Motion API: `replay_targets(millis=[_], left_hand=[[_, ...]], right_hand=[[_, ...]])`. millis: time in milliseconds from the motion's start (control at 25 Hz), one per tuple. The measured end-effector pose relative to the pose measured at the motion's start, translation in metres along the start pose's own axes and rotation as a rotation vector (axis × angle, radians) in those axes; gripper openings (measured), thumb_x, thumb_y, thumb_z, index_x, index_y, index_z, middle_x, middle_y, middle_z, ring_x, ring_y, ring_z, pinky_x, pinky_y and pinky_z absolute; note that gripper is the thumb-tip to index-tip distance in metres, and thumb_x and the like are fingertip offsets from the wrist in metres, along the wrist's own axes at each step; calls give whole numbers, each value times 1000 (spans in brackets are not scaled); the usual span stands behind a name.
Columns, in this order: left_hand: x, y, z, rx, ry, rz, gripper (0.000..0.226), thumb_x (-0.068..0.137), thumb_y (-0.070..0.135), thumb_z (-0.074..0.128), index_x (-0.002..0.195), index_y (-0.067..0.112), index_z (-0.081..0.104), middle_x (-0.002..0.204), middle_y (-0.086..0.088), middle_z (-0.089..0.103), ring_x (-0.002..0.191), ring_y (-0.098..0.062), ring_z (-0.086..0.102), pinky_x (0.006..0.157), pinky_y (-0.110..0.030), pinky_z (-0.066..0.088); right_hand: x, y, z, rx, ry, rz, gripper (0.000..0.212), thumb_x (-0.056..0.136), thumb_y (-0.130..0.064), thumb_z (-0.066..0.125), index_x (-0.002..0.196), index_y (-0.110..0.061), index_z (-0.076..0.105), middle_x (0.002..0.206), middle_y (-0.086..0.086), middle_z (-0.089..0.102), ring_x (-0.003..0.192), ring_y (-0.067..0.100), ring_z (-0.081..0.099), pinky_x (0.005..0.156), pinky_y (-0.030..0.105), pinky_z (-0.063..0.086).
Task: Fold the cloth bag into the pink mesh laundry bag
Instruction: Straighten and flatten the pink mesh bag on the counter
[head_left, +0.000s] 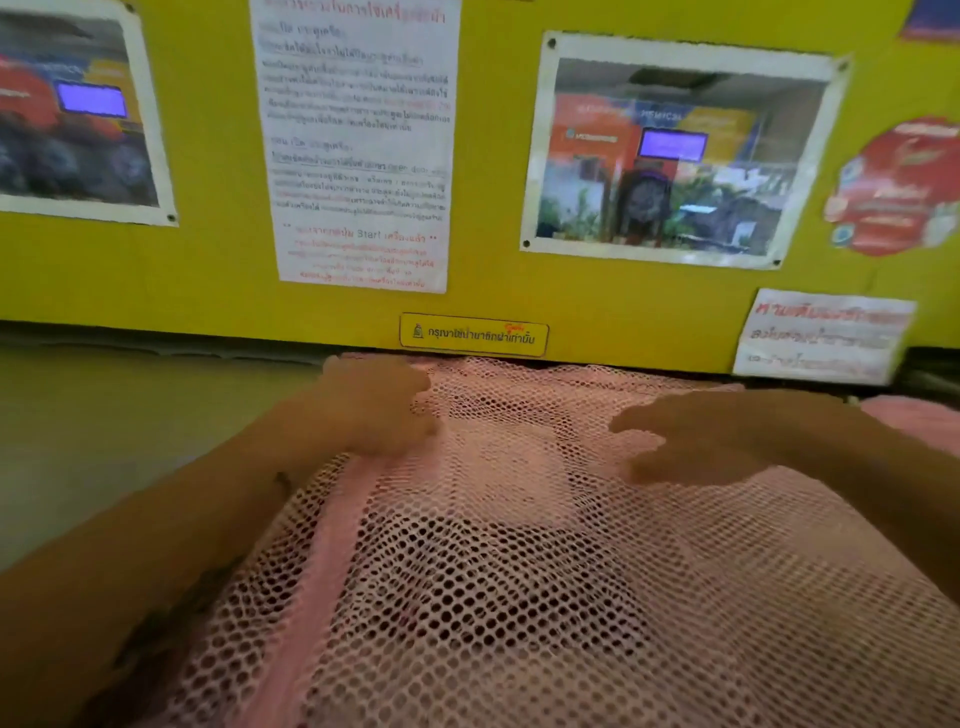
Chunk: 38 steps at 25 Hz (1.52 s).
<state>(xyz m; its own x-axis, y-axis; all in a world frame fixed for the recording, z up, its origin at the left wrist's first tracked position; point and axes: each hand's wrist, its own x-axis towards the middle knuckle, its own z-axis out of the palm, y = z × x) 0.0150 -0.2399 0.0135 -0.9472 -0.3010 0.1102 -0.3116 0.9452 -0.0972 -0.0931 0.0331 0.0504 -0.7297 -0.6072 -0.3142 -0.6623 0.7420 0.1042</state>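
Pink mesh laundry bag (519, 597) spread flat, filling lower frame, far edge touching yellow wall (493, 291). Darker and paler patches show through mesh; cloth bag not identifiable. Grey worktop (104, 426) bare at left. Posters (675, 150) on wall. Left hand (379, 410) curled on bag's far-left edge, grip unclear through blur. Right hand (691, 441) spread, fingers loose, on mesh.

Both forearms bare, no sleeves; dark tattoo markings along the left forearm (171, 597).

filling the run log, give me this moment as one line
left hand: on far left of pink mesh laundry bag | right hand: spread flat on mesh | cloth bag: not clearly visible
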Motion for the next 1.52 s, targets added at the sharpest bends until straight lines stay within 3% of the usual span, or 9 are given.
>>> replay_targets(millis=[160,360,520,680,1000,1120,1280,1400,1520], left_hand=[[-15,57,-24,-162,-166,303,67,88,69,35,147,37,30,159,4,28,144,-19,26,118,-44,22],[-51,112,1,-113,-374,308,80,82,79,17,150,44,-4,163,0,-13,150,-27,-8,117,-61,4],[-67,124,-2,-133,-302,257,80,81,80,22,150,43,4,164,2,-2,149,-28,6,118,-57,13],[-91,130,-7,-165,-280,226,80,81,80,22,150,43,9,164,3,3,149,-27,9,118,-56,12],[7,57,4,-255,-125,62,78,85,73,21,150,29,23,161,-10,18,147,-30,16,118,-53,16],[14,38,31,-174,-188,-1,82,79,80,10,151,41,9,164,-2,4,150,-28,4,115,-62,4],[17,18,38,-181,-234,-43,93,65,91,-1,148,49,-2,163,1,-8,149,-29,-9,112,-69,0],[26,17,36,-168,-279,-20,107,55,95,-4,149,45,-4,163,-6,-9,148,-34,-10,115,-64,2],[29,19,36,-141,-259,-47,86,74,85,5,150,44,2,164,-3,-4,149,-31,-4,114,-66,3]], right_hand=[[-31,43,58,156,-9,156,81,86,-77,25,154,-40,1,165,6,5,150,30,9,119,52,11],[-53,76,93,120,34,167,121,48,-101,-2,153,-40,-2,166,4,0,151,31,2,119,56,12],[-70,70,91,272,190,168,86,80,-82,23,153,-41,4,165,3,1,151,28,3,119,55,12],[-77,63,90,257,63,107,82,83,-79,24,153,-41,7,165,1,4,151,26,7,118,55,14],[1,50,35,308,380,56,67,96,-57,40,153,-25,26,162,6,21,147,28,23,117,47,20],[48,44,39,333,269,29,76,91,-70,27,154,-29,21,164,4,17,149,28,17,119,52,15],[83,71,53,275,204,267,118,48,-103,8,150,-44,16,165,1,10,150,34,9,114,68,3],[90,57,54,279,249,237,93,69,-90,12,150,-44,13,165,2,8,149,38,6,110,72,0],[100,56,61,277,209,177,106,58,-98,1,150,-46,7,165,1,5,150,33,3,113,68,2]])
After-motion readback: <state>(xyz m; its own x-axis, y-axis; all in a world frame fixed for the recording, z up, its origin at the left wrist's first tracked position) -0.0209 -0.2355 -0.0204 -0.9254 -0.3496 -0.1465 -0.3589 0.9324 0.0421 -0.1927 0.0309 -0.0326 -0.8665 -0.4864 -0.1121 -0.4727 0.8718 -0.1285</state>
